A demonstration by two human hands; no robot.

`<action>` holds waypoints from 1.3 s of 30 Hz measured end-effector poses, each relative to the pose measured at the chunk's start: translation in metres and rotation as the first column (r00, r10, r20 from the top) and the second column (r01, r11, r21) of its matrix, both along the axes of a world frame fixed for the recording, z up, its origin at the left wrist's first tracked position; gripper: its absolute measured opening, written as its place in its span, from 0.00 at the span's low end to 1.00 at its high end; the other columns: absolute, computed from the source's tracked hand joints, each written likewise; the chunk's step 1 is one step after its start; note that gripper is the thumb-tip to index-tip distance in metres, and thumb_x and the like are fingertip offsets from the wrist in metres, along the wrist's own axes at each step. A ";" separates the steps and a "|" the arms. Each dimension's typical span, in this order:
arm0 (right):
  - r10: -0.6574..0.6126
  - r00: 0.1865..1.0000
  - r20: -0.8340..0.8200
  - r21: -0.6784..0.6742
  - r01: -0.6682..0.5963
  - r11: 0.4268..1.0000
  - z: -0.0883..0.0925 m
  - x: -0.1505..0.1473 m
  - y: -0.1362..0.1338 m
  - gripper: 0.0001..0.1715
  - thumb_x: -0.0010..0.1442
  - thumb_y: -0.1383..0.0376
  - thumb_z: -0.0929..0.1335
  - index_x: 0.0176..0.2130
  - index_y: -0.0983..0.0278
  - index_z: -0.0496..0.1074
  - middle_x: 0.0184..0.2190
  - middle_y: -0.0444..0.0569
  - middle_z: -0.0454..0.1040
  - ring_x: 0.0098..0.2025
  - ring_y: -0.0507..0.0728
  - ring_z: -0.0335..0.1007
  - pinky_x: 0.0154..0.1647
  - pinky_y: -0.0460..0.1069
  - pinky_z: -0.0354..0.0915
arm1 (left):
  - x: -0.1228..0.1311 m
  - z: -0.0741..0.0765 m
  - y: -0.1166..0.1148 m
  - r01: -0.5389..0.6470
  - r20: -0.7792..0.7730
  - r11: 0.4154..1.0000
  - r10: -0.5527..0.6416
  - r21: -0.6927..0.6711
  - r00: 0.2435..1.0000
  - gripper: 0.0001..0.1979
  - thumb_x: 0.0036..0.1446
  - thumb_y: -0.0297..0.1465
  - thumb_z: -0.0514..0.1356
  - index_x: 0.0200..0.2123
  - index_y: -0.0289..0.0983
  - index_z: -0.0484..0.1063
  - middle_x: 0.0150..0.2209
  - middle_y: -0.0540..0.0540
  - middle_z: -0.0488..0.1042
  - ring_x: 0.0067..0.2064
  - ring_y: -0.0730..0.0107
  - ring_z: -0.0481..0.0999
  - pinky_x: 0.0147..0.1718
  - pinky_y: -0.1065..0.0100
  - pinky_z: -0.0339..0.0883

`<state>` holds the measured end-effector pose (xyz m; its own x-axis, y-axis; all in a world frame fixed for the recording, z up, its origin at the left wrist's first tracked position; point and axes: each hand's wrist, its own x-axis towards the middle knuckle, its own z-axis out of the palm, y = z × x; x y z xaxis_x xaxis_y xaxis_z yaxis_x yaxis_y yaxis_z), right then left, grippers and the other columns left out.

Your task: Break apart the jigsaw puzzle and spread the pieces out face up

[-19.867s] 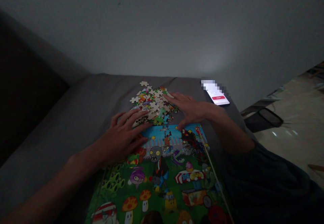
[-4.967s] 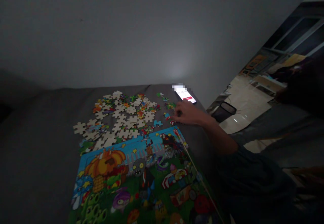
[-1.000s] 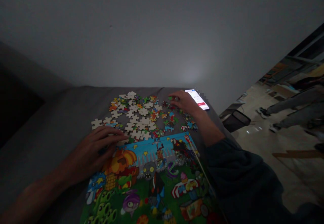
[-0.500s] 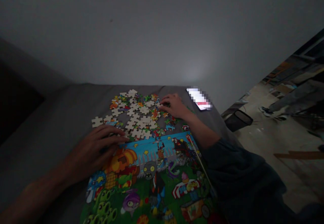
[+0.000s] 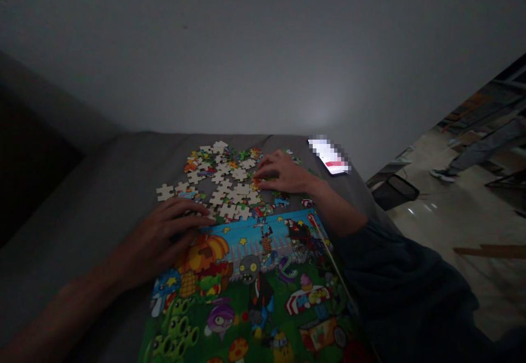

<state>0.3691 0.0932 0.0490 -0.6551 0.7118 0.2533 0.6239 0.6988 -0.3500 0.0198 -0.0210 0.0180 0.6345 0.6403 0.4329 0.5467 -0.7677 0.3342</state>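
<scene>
Loose jigsaw pieces point(image 5: 224, 179) lie spread on a grey cushion point(image 5: 123, 188), many face down. In front of them lies a colourful cartoon picture sheet point(image 5: 255, 286). My left hand point(image 5: 164, 234) rests flat at the sheet's upper left corner, fingers stretched toward the nearest pieces. My right hand point(image 5: 283, 172) lies on the right side of the pile, fingers curled onto the pieces there; whether it grips one is hidden.
A lit phone point(image 5: 329, 156) lies on the cushion to the right of the pieces. A grey wall rises behind. On the right the floor point(image 5: 452, 215) drops away, with a dark bin point(image 5: 396, 190) near the cushion's edge and a person's legs farther off.
My right hand has drawn back from near the phone leftward onto the pile. My left hand has stayed at the sheet's corner.
</scene>
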 end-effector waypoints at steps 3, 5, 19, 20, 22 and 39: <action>0.051 0.998 0.040 -0.056 -0.048 0.997 0.001 0.002 -0.001 0.18 0.56 0.56 0.82 0.47 0.53 0.85 0.53 0.50 0.79 0.59 0.66 0.68 0.65 0.67 0.63 | 0.000 0.000 -0.001 -0.001 0.000 1.000 0.001 -0.003 1.000 0.18 0.72 0.31 0.56 0.56 0.53 0.80 0.54 0.49 0.80 0.55 0.60 0.79 0.55 0.61 0.75; 0.060 0.997 0.046 -0.076 -0.056 0.996 0.000 0.004 0.000 0.18 0.57 0.55 0.82 0.47 0.55 0.85 0.54 0.51 0.78 0.60 0.67 0.67 0.65 0.68 0.62 | 0.000 0.001 -0.001 0.001 -0.008 1.000 -0.001 -0.013 1.000 0.17 0.72 0.31 0.56 0.56 0.53 0.80 0.54 0.49 0.81 0.55 0.60 0.79 0.55 0.60 0.75; 0.040 0.999 0.000 -0.017 -0.040 0.999 -0.004 0.002 0.003 0.14 0.66 0.61 0.77 0.51 0.58 0.82 0.50 0.52 0.81 0.56 0.63 0.70 0.62 0.63 0.66 | 0.002 0.003 0.001 0.017 -0.017 1.000 -0.017 0.020 1.000 0.16 0.72 0.32 0.56 0.55 0.53 0.79 0.53 0.50 0.81 0.54 0.61 0.80 0.54 0.61 0.76; 0.034 0.999 0.016 -0.003 -0.034 0.999 -0.005 0.001 0.003 0.15 0.66 0.61 0.77 0.52 0.58 0.82 0.51 0.53 0.81 0.57 0.64 0.69 0.62 0.64 0.65 | 0.002 0.004 0.001 0.018 -0.012 0.999 -0.017 0.027 1.000 0.16 0.72 0.32 0.56 0.55 0.53 0.79 0.53 0.50 0.81 0.54 0.61 0.80 0.54 0.61 0.75; 0.027 0.999 0.039 0.019 -0.027 0.999 -0.006 -0.002 0.003 0.12 0.66 0.61 0.77 0.50 0.57 0.84 0.50 0.53 0.81 0.56 0.64 0.69 0.61 0.63 0.65 | 0.003 0.004 0.000 0.018 -0.002 0.999 -0.018 0.039 1.000 0.16 0.72 0.32 0.56 0.55 0.53 0.79 0.53 0.50 0.81 0.54 0.62 0.80 0.54 0.62 0.75; 0.071 0.997 0.028 -0.095 -0.068 0.993 0.008 -0.018 -0.019 0.13 0.61 0.56 0.80 0.38 0.59 0.79 0.42 0.48 0.80 0.51 0.63 0.71 0.59 0.60 0.64 | 0.003 0.004 -0.001 -0.053 -0.051 0.995 0.049 -0.087 0.998 0.17 0.72 0.35 0.54 0.54 0.48 0.82 0.54 0.45 0.81 0.55 0.56 0.79 0.59 0.53 0.75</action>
<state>0.3511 0.0738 0.0573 -0.7101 0.6843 0.1658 0.5869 0.7054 -0.3974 0.0226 -0.0219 0.0224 0.6190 0.7066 0.3429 0.6017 -0.7072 0.3713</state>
